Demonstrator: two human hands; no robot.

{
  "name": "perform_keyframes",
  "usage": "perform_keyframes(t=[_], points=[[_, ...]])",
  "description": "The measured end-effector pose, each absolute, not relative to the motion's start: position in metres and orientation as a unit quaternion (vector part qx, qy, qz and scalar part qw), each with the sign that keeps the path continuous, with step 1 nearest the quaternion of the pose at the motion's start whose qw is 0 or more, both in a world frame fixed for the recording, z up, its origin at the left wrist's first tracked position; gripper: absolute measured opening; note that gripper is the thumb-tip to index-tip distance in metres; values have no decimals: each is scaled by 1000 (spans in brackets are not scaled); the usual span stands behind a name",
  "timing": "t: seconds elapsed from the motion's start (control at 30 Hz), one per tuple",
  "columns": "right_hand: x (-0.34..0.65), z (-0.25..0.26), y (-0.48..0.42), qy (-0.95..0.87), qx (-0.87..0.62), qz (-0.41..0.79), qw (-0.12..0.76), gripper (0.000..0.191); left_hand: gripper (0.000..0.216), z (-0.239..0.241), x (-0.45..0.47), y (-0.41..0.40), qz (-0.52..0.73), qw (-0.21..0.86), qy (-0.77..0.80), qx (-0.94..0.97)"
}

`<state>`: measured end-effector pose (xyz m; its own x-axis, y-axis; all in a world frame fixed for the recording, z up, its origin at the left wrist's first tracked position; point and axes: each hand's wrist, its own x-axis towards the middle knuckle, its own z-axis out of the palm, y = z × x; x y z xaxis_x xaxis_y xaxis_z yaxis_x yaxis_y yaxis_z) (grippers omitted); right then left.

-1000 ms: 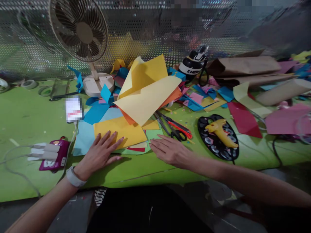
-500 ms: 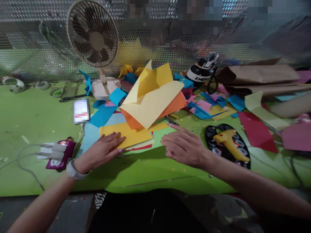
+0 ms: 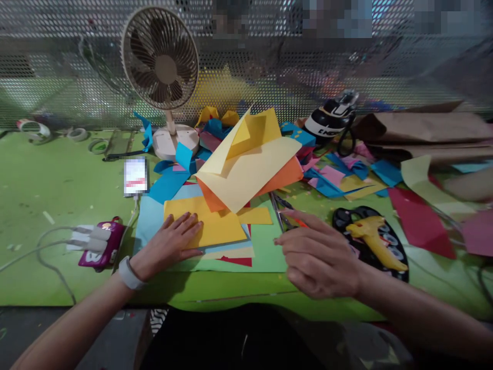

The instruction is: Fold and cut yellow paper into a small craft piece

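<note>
My left hand (image 3: 179,236) lies flat, fingers spread, on a folded yellow sheet of paper (image 3: 219,223). Beneath that sheet are light blue, cream and red papers on a green sheet (image 3: 267,246). My right hand (image 3: 319,252) is curled at the scissors (image 3: 278,213), its index finger and thumb at their handle end. The metal blades point away toward the loose papers, and an orange bit of handle shows behind the index finger. My fingers hide most of the grip. Just beyond, a cream sheet (image 3: 250,169) stands tilted over yellow and orange paper.
A fan (image 3: 165,69) stands at the back left, near a lit phone (image 3: 135,176) and a purple power block (image 3: 100,244) with cables. On the right lie a yellow glue gun (image 3: 375,241) on a black palette (image 3: 346,211), a black bottle (image 3: 327,123) and coloured scraps.
My right hand has drawn right and toward me, and more of the scissors shows. My left hand stays on the yellow sheet. The whole view has shifted slightly.
</note>
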<state>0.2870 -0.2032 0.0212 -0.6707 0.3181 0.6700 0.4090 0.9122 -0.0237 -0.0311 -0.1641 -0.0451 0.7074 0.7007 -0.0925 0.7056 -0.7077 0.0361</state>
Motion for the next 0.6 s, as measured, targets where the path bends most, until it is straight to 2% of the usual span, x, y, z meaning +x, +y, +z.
perform_keyframes(t=[0.07,0.13,0.23,0.33,0.43,0.6], points=[[288,30,-206,-924,-186,-29,334,17,72,-47,-32,-164,-34,33,381,924],[288,26,-210,-954,-186,1,236,27,74,-49,-32,-164,-32,32,385,922],[291,3,-215,-971,-230,30,59,52,82,-49,-32,-166,-27,28,382,924],[294,-22,-218,-962,-271,23,-29,62,85,-48,-32,-166,-18,25,372,928],[294,-36,-221,-959,-281,-3,-40,58,83,-49,-32,-166,-4,26,370,929],[288,-38,-221,-954,-274,-115,39,33,75,-56,-33,-165,25,21,349,937]])
